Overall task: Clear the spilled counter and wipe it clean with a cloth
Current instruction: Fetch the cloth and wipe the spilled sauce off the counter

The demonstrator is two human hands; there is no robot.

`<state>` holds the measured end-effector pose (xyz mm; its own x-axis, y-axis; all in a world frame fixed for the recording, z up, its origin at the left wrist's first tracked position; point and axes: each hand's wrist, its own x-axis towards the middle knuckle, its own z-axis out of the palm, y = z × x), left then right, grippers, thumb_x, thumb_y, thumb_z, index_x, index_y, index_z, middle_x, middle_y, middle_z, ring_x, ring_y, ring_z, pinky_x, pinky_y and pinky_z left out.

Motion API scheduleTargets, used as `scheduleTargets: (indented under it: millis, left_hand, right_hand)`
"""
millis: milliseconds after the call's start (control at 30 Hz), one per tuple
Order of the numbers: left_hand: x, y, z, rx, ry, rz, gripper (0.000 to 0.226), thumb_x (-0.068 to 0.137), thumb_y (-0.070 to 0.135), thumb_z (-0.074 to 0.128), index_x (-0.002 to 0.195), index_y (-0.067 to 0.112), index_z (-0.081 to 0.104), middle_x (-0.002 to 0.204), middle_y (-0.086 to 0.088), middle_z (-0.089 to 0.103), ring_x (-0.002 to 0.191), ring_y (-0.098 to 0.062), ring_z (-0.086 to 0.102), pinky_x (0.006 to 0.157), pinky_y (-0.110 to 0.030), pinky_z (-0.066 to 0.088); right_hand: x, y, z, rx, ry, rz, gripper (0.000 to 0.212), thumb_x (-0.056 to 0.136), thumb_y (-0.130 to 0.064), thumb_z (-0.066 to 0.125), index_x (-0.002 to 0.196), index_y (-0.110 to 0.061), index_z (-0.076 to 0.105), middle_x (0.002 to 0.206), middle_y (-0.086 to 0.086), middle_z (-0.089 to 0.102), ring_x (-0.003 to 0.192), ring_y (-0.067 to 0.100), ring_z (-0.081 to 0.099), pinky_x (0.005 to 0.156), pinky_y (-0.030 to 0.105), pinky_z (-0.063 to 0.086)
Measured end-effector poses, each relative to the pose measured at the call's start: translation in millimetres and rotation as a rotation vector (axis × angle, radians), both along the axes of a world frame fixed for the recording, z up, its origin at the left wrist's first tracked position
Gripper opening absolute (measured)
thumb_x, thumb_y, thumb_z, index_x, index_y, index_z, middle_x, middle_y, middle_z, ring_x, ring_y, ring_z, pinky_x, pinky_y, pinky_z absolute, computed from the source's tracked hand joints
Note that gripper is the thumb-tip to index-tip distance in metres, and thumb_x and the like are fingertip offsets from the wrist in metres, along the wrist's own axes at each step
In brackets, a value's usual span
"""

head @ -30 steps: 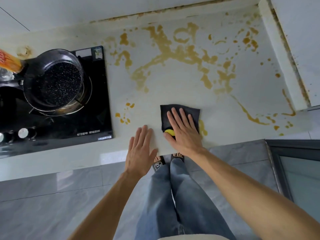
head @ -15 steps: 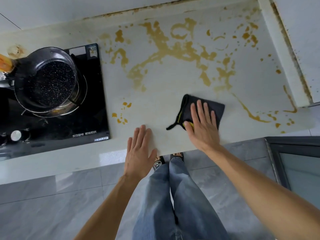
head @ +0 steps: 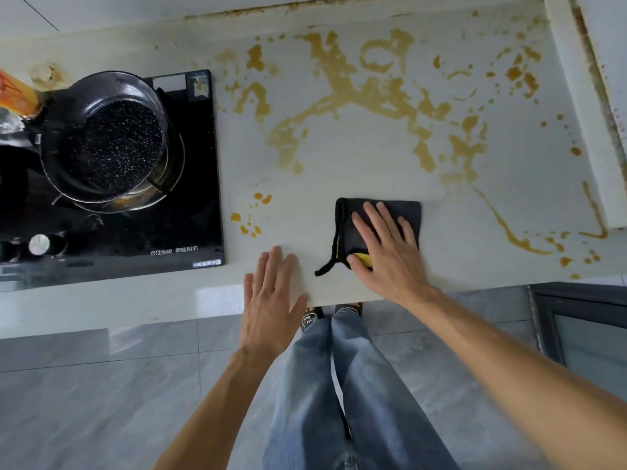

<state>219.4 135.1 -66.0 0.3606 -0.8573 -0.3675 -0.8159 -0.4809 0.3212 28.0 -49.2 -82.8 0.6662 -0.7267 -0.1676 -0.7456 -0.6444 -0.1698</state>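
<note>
One dark grey folded cloth with a yellow inner face lies flat on the pale, cream stone counter, near its front edge. The right hand presses on it with four straight, spread fingers and the thumb at its near corner, released rather than clenched, grasping nothing. A single black hanging loop trails from the cloth's left edge toward the left hand, which rests flat and relaxed on the counter just beside it, holding nothing. Beyond the right hand's fingertips spreads one large branching ochre spill, with scattered droplets to its right and a small cluster of spots left of the cloth. Further left, past the left hand, sits one black glass hob carrying one dark speckled saucepan.
</note>
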Motion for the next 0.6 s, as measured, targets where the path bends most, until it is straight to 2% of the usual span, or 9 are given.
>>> scheduleTargets:
  millis: [100,267,400,533,600]
  left_hand:
    - [8,15,-3,-0.003,-0.033,0.074,0.073,0.103,0.056,0.049,0.165,0.030,0.020,0.177,-0.002,-0.002,0.164,-0.026,-0.006,0.128,-0.060,0.017]
    - [12,22,-8,-0.054,-0.041,0.077,0.075,0.100,0.067,0.041,0.164,0.035,0.020,0.177,-0.001,0.001,0.164,-0.025,-0.004,0.128,-0.060,0.013]
    - [15,30,-9,-0.059,-0.041,0.115,0.078,0.099,0.065,0.051,0.164,0.031,0.024,0.177,0.000,0.003,0.164,-0.024,-0.003,0.128,-0.060,0.015]
    - [17,32,-10,-0.047,-0.023,0.107,0.077,0.100,0.062,0.050,0.165,0.031,0.021,0.177,0.001,0.002,0.164,-0.022,-0.005,0.130,-0.060,0.014]
    - [17,31,-11,-0.031,-0.031,0.102,0.077,0.100,0.062,0.049,0.165,0.030,0.022,0.177,-0.001,0.004,0.164,-0.023,-0.005,0.129,-0.061,0.014]
  right_hand:
    - [39,19,-7,0.000,-0.021,0.026,0.081,0.094,-0.048,0.047,0.164,-0.013,0.025,0.174,0.009,0.011,0.161,0.026,0.006,0.128,0.057,0.009]
    - [35,73,-13,0.054,-0.047,0.217,0.083,0.095,-0.050,0.048,0.166,-0.020,0.017,0.175,0.004,0.000,0.161,0.023,-0.001,0.128,0.057,0.009]
    - [46,54,-8,0.072,-0.024,0.281,0.076,0.099,-0.052,0.042,0.166,-0.024,0.018,0.175,0.000,0.001,0.161,0.019,-0.001,0.128,0.055,0.008]
    - [119,21,-9,0.038,-0.036,0.268,0.063,0.108,-0.048,0.029,0.166,-0.023,0.020,0.174,0.001,0.008,0.161,0.021,0.006,0.128,0.054,0.008]
    - [161,10,-10,0.038,-0.041,0.239,0.063,0.109,-0.047,0.028,0.166,-0.023,0.020,0.174,0.003,0.010,0.161,0.023,0.008,0.128,0.055,0.008]
